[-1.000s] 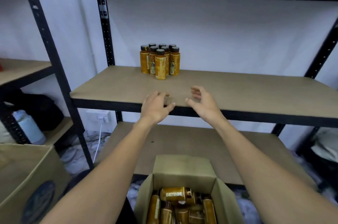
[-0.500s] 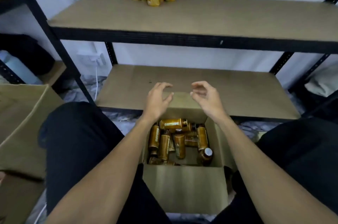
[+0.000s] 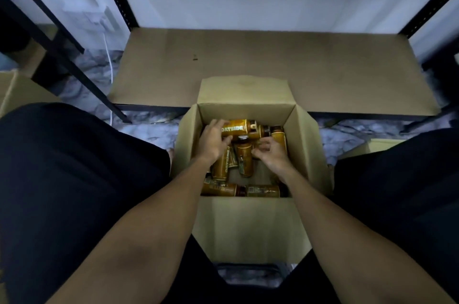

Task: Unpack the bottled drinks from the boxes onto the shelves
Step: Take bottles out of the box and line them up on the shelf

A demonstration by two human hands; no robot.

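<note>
Bottles (image 3: 244, 162): amber, dark-capped, lying jumbled in open box (image 3: 248, 224), centre frame.
Top bottle (image 3: 238, 128): on its side at the box's far end; left hand (image 3: 213, 141) wraps fingers and thumb round its base.
Right hand (image 3: 272, 154): fingers curled over the bottles beside it; whether it holds one cannot be told.
Shelf (image 3: 323, 67): brown board, behind the box.

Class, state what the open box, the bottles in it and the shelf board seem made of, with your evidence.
Box: matte brown cardboard, with creased, folded flaps. Bottles: glossy, probably plastic with a golden printed wrap; glass not excluded. Shelf board: matte tan fibreboard or similar, grainless.
</note>
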